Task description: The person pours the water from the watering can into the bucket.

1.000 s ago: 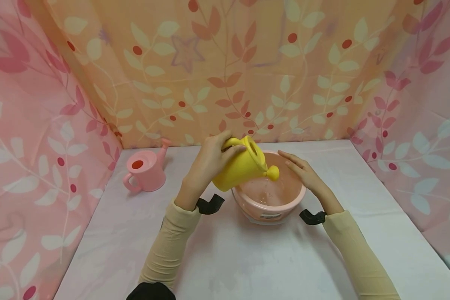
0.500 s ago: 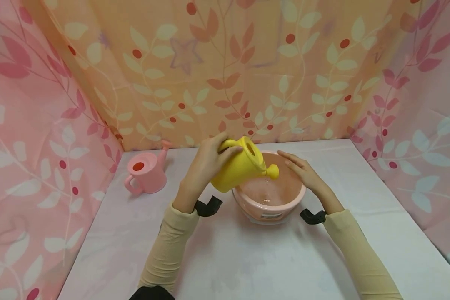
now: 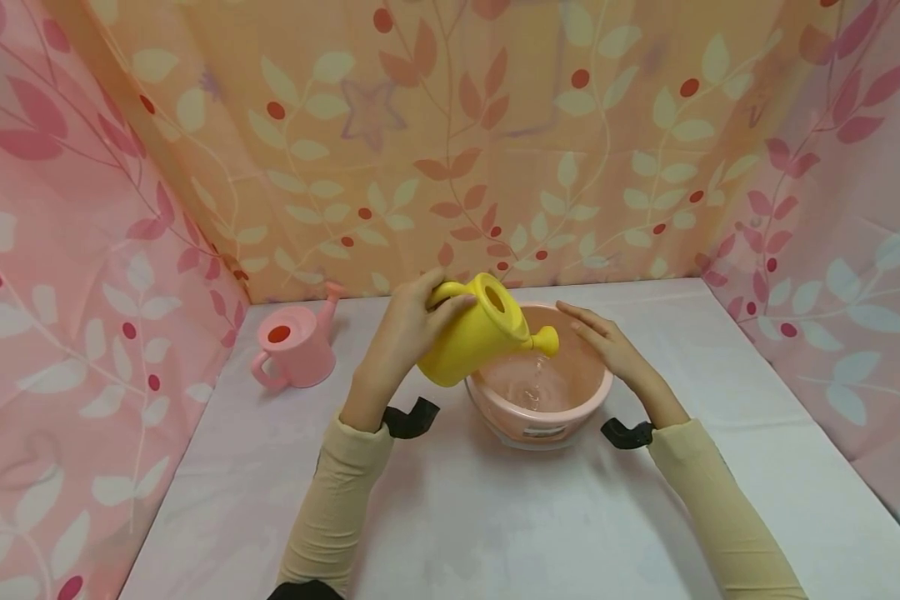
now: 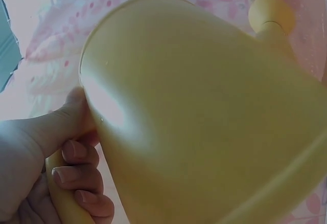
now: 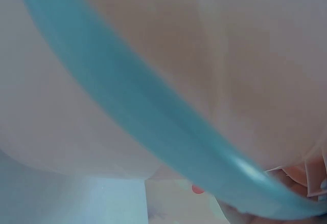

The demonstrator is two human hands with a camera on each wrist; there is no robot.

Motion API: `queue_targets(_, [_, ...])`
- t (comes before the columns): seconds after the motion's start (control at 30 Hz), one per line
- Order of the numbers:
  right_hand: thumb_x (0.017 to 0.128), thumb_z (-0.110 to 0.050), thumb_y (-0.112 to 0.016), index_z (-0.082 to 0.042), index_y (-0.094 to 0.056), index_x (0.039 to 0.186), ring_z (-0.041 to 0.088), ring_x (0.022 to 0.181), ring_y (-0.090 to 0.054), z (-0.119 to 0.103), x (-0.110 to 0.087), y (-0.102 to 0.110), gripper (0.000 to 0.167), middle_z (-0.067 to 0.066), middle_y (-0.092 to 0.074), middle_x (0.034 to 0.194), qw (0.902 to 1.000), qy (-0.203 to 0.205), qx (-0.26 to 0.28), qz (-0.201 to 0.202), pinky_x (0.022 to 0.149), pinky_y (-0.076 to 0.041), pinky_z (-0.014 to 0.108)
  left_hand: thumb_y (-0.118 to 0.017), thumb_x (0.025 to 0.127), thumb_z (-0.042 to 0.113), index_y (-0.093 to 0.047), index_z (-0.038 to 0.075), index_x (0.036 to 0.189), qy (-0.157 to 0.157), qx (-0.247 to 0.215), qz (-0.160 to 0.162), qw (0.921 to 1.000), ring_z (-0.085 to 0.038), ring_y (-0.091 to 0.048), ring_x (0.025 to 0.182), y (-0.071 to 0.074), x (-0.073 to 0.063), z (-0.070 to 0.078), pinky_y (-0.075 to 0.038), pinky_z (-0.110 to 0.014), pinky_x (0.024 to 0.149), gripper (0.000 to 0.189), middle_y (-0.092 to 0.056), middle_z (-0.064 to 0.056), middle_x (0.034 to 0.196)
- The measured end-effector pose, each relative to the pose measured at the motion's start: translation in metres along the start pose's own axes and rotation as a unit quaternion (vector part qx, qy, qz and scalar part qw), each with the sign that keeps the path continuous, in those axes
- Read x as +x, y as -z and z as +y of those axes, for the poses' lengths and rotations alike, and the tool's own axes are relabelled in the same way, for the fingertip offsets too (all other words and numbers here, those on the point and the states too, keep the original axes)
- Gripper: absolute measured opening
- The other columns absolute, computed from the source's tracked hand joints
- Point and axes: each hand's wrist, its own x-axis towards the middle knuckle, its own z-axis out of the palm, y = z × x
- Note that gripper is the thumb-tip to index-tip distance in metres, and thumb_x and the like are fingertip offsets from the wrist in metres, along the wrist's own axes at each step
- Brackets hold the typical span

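My left hand (image 3: 405, 325) grips the handle of a yellow watering can (image 3: 468, 333), fingers curled round it and thumb against the body in the left wrist view. The can tips to the right, its round spout head (image 3: 546, 341) over a pink bowl (image 3: 543, 421). Thin clear streams of water (image 3: 537, 371) fall from the spout into the bowl, where liquid shows at the bottom. My right hand (image 3: 611, 346) holds the bowl's right back rim, with digits on both sides of it. In the right wrist view the rim (image 5: 148, 101) looks bluish and hides most of that hand.
A pink watering can (image 3: 296, 350) stands upright at the back left of the white-covered table (image 3: 495, 517). Patterned cloth (image 3: 435, 150) encloses the back and both sides, close behind the bowl. Black wrist mounts (image 3: 412, 418) sit on both wrists.
The left hand and yellow watering can have shifted slightly left, and the spout has dipped a little less than its body moved. Falling water now shows clearly below the spout. The right hand stays put.
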Motion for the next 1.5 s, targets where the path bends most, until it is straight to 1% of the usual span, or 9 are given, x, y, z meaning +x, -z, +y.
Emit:
queue_targets(0.23, [0.100,-0.008,-0.036,0.005,-0.034,0.139,0.037,0.137,-0.021,-0.002,-0.001,0.000,0.041,0.022,-0.030,0.146,1.0000,-0.008,0.003,-0.001,0.109,-0.017,0.055,-0.067,0.083,0.032,-0.057,0.011,0.086,-0.017,-0.005,0.007,0.9998,-0.017,-0.048,0.067,0.001,-0.002,-0.004,-0.042,-0.027,0.062,0.024,-0.051,-0.003,0.071])
queue_targets(0.5, [0.100,-0.007,-0.036,0.006,-0.034,0.138,0.038,0.136,-0.022,-0.003,-0.001,-0.001,0.041,0.023,-0.031,0.145,1.0000,-0.002,0.000,0.001,0.109,-0.018,0.055,-0.067,0.083,0.032,-0.057,0.011,0.086,-0.023,-0.018,0.016,0.9994,-0.016,-0.048,0.066,0.002,-0.007,-0.007,-0.042,-0.027,0.060,0.024,-0.049,-0.003,0.071])
queue_targets(0.8, [0.100,-0.009,-0.036,0.005,-0.034,0.139,0.038,0.137,-0.021,-0.003,-0.002,-0.001,0.041,0.023,-0.031,0.145,1.0000,-0.007,-0.003,0.000,0.108,-0.019,0.056,-0.067,0.083,0.032,-0.060,0.011,0.089,-0.030,-0.039,0.034,0.9982,-0.014,-0.050,0.068,0.002,-0.012,-0.014,-0.045,-0.026,0.063,0.023,-0.056,-0.001,0.076])
queue_targets(0.97, [0.100,-0.009,-0.036,0.005,-0.034,0.139,0.037,0.136,-0.023,-0.003,-0.001,-0.001,0.041,0.022,-0.031,0.145,1.0000,-0.010,-0.001,0.001,0.108,-0.020,0.055,-0.066,0.083,0.033,-0.059,0.012,0.089,-0.037,-0.055,0.040,0.9970,-0.014,-0.049,0.069,0.002,-0.016,-0.018,-0.045,-0.026,0.064,0.023,-0.056,0.000,0.077])
queue_targets(1.0, [0.100,-0.009,-0.037,0.004,-0.035,0.139,0.037,0.136,-0.023,-0.002,-0.001,-0.001,0.041,0.022,-0.031,0.145,1.0000,-0.009,0.001,0.000,0.108,-0.020,0.055,-0.066,0.083,0.033,-0.059,0.012,0.089,-0.038,-0.057,0.042,0.9968,-0.014,-0.049,0.069,0.002,-0.017,-0.019,-0.045,-0.026,0.064,0.023,-0.056,0.000,0.077])
queue_targets(1.23, [0.101,-0.019,-0.039,-0.006,-0.037,0.141,0.032,0.138,-0.022,0.029,0.006,0.002,0.042,0.015,-0.033,0.147,1.0000,0.005,0.001,0.005,0.109,-0.019,0.053,-0.066,0.084,0.032,-0.058,0.012,0.088,-0.044,-0.061,0.055,0.9957,-0.013,-0.049,0.067,0.003,-0.022,-0.027,-0.044,-0.024,0.062,0.022,-0.058,0.000,0.076])
queue_targets(1.37, [0.101,-0.019,-0.039,-0.004,-0.037,0.140,0.031,0.138,-0.022,0.030,0.006,0.003,0.042,0.014,-0.033,0.147,1.0000,0.007,0.001,0.007,0.109,-0.018,0.053,-0.065,0.084,0.032,-0.058,0.011,0.088,-0.042,-0.068,0.063,0.9948,-0.014,-0.048,0.069,0.004,-0.025,-0.032,-0.043,-0.024,0.063,0.023,-0.057,-0.001,0.078])
queue_targets(1.5, [0.101,-0.015,-0.038,-0.002,-0.036,0.140,0.032,0.138,-0.022,0.022,0.005,0.002,0.042,0.015,-0.032,0.147,1.0000,-0.004,0.007,0.003,0.109,-0.018,0.053,-0.065,0.084,0.030,-0.056,0.010,0.091,-0.035,-0.072,0.069,0.9944,-0.014,-0.049,0.073,0.005,-0.029,-0.035,-0.044,-0.025,0.066,0.023,-0.058,-0.001,0.084])
